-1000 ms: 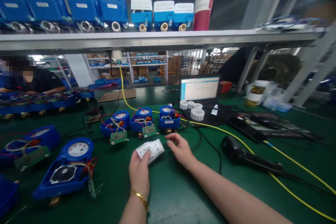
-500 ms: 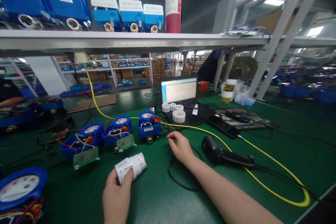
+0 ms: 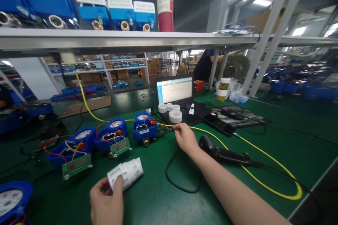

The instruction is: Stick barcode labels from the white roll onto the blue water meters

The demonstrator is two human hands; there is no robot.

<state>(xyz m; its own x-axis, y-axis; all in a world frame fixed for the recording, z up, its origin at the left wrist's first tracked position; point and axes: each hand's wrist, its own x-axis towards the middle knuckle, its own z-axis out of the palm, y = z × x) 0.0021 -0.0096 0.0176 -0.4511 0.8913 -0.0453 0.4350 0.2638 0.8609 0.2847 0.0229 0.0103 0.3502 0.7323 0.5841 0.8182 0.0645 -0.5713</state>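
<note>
My left hand [image 3: 108,197] is closed round a roll of white printed labels [image 3: 125,174], with the thumb pressed on its printed side. My right hand [image 3: 186,139] has its fingers pinched together over the yellow cable [image 3: 208,132], just right of the thin wires by the nearest blue meter [image 3: 144,130]. Something small and dark shows at the fingertips, too small to make out. Two more opened blue water meters, one in the middle [image 3: 112,135] and one farther left [image 3: 72,147], have wires leading to green display boards [image 3: 120,147].
A black barcode scanner [image 3: 223,153] lies right of my right forearm. Behind stand a laptop [image 3: 175,89], several label rolls [image 3: 175,116], a phone [image 3: 218,124] and a mouse [image 3: 232,114]. A shelf [image 3: 132,40] bearing blue meters and a red flask [image 3: 165,8] crosses above.
My right hand has moved slightly right and farther from me, its fingertips now over the yellow cable. The label roll has shifted left and down in view with my left hand. The camera has turned slightly right.
</note>
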